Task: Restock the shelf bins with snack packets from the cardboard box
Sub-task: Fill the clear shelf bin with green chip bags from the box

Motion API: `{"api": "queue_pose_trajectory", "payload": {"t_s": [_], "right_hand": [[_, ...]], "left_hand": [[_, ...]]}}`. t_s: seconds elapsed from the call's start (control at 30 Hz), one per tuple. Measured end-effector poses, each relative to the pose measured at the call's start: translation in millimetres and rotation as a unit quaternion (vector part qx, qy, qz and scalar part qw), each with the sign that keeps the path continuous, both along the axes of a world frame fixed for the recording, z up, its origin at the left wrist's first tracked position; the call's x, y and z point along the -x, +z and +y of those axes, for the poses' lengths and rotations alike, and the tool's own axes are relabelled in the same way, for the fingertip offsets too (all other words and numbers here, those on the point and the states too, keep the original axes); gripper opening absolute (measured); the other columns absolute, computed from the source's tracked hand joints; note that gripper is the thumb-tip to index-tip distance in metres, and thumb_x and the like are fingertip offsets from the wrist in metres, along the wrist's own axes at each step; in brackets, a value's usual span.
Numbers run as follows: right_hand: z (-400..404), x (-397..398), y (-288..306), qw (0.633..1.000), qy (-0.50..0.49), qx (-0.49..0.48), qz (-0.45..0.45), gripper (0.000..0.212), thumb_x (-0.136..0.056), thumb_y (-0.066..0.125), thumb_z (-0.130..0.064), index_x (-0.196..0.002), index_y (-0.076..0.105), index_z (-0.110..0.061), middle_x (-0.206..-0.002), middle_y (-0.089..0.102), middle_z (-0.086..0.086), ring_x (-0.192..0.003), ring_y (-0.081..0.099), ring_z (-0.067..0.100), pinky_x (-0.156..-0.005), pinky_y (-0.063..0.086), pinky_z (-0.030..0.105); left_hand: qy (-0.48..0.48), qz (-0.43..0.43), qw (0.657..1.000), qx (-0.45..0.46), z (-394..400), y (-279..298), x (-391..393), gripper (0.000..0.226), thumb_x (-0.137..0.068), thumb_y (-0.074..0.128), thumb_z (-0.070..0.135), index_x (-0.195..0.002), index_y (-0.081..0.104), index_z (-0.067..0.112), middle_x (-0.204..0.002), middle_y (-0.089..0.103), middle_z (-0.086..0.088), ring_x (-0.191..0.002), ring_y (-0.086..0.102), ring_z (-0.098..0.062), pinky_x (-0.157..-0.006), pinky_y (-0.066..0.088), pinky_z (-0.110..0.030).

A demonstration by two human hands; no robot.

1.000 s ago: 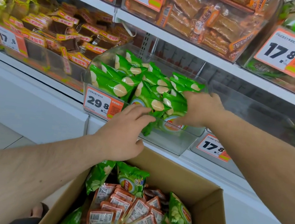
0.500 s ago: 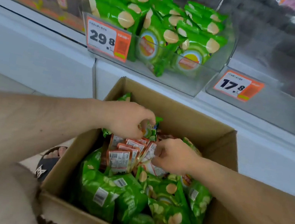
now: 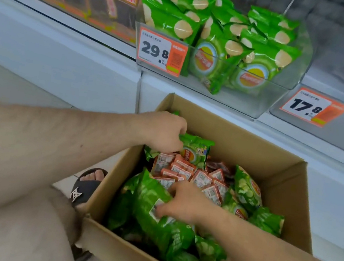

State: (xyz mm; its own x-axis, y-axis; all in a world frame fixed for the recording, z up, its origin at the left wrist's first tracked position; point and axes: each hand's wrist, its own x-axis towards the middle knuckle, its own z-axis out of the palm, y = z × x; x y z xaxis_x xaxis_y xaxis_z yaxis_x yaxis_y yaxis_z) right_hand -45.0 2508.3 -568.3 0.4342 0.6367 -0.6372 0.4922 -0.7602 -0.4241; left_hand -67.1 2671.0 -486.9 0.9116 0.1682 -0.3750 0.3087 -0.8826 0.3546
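Inside cardboard box [image 3: 254,148]: L hand [image 3: 164,132] fingers pinching green packet [image 3: 195,150]; R hand [image 3: 184,203] fingers gripping another.

The open brown cardboard box [image 3: 254,148] sits on the floor in front of the white shelf, directly below the clear plastic shelf bin [image 3: 239,100] filled with green chip packets [image 3: 220,54]. Inside the box, small orange-labelled packets [image 3: 202,177] lie at the centre, with green snack packets [image 3: 159,226] in front and to the right. A second clear bin [image 3: 335,139] stands to the right of the filled bin.
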Motion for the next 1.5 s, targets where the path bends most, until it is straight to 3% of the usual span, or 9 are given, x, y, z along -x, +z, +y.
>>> {"api": "queue_pose_trajectory", "payload": {"t_s": [0.1,0.2,0.37,0.43,0.63,0.93,1.1,1.3,1.5], "right_hand": [[-8.7,-23.1,34.8,0.975,-0.162,-0.108,-0.108,0.029,-0.067,0.077,-0.044,-0.077,0.058,-0.024,-0.074,0.062,-0.009,-0.070,0.060,0.011,-0.059,0.049,0.027],[-6.7,-25.0,47.5,0.904,-0.265,-0.233,-0.243,0.040,-0.069,0.076,-0.042,-0.098,0.054,-0.027,-0.098,0.057,-0.005,-0.089,0.058,0.018,-0.073,0.050,0.035],[2.6,-4.4,44.2,0.878,-0.162,-0.356,-0.275,0.059,-0.070,0.076,-0.034,-0.121,0.052,-0.016,-0.110,0.046,-0.005,-0.103,0.050,0.015,-0.081,0.047,0.031],[-7.0,-3.8,44.9,0.890,-0.094,-0.358,-0.265,0.062,-0.068,0.067,-0.040,-0.125,0.056,-0.019,-0.110,0.050,-0.007,-0.102,0.052,0.010,-0.085,0.047,0.026],[-42.9,-73.2,27.6,0.935,-0.205,-0.178,-0.227,0.032,-0.078,0.071,-0.027,-0.109,0.067,-0.019,-0.105,0.067,-0.002,-0.095,0.061,0.016,-0.081,0.045,0.023],[10.0,-115.1,-41.2,0.911,-0.389,-0.130,-0.041,0.090,-0.063,0.083,-0.041,-0.138,0.043,-0.013,-0.120,0.062,0.009,-0.105,0.062,0.028,-0.091,0.053,0.042],[33.3,-116.0,-48.3,0.921,-0.227,-0.116,-0.293,0.063,-0.075,0.073,-0.043,-0.128,0.048,-0.021,-0.120,0.060,0.003,-0.112,0.056,0.026,-0.093,0.046,0.040],[20.3,-132.3,-35.4,0.968,-0.083,-0.049,-0.231,0.051,-0.086,0.071,-0.028,-0.133,0.053,-0.017,-0.128,0.056,0.008,-0.110,0.059,0.025,-0.091,0.050,0.034],[-22.2,-145.4,24.2,0.977,-0.104,-0.140,-0.121,0.041,-0.087,0.072,-0.025,-0.126,0.065,-0.017,-0.121,0.066,0.001,-0.109,0.062,0.020,-0.098,0.047,0.033]], "left_hand": [[0.136,-0.083,0.986,0.053,6.6,3.9,-1.2,0.049,-0.093,0.057,0.040,-0.132,0.048,0.012,-0.123,0.058,-0.008,-0.105,0.058,-0.022,-0.084,0.050,-0.034],[0.281,-0.041,0.908,0.306,-10.2,12.2,-0.2,0.067,-0.086,0.062,0.057,-0.132,0.046,0.011,-0.127,0.057,-0.006,-0.115,0.057,-0.027,-0.089,0.049,-0.041],[0.337,-0.052,0.805,0.486,-27.5,6.4,-4.4,0.042,-0.077,0.080,0.043,-0.110,0.070,0.020,-0.099,0.075,-0.004,-0.086,0.071,-0.021,-0.072,0.059,-0.038],[0.361,-0.090,0.808,0.458,-15.6,4.4,-3.8,0.031,-0.080,0.078,0.020,-0.109,0.070,0.017,-0.093,0.077,-0.004,-0.080,0.073,-0.020,-0.063,0.060,-0.034],[0.298,-0.041,0.864,0.404,24.5,7.2,13.6,0.030,-0.081,0.071,0.006,-0.109,0.070,0.018,-0.101,0.076,-0.004,-0.099,0.071,-0.028,-0.095,0.053,-0.049],[0.319,-0.073,0.847,0.420,40.4,3.1,20.7,0.033,-0.073,0.068,0.008,-0.106,0.068,0.009,-0.100,0.075,-0.012,-0.099,0.070,-0.035,-0.094,0.053,-0.051],[0.340,-0.080,0.838,0.419,47.7,-2.1,22.6,0.027,-0.069,0.064,0.010,-0.095,0.067,0.006,-0.087,0.075,-0.012,-0.079,0.072,-0.030,-0.076,0.058,-0.042],[0.381,-0.094,0.804,0.446,50.0,-1.5,26.5,0.016,-0.075,0.050,0.015,-0.084,0.061,0.006,-0.071,0.064,-0.016,-0.055,0.061,-0.028,-0.055,0.048,-0.026],[0.305,-0.072,0.816,0.486,46.6,12.0,21.2,0.028,-0.086,0.063,0.038,-0.093,0.072,0.012,-0.088,0.076,-0.012,-0.067,0.071,-0.024,-0.060,0.058,-0.028]]}}
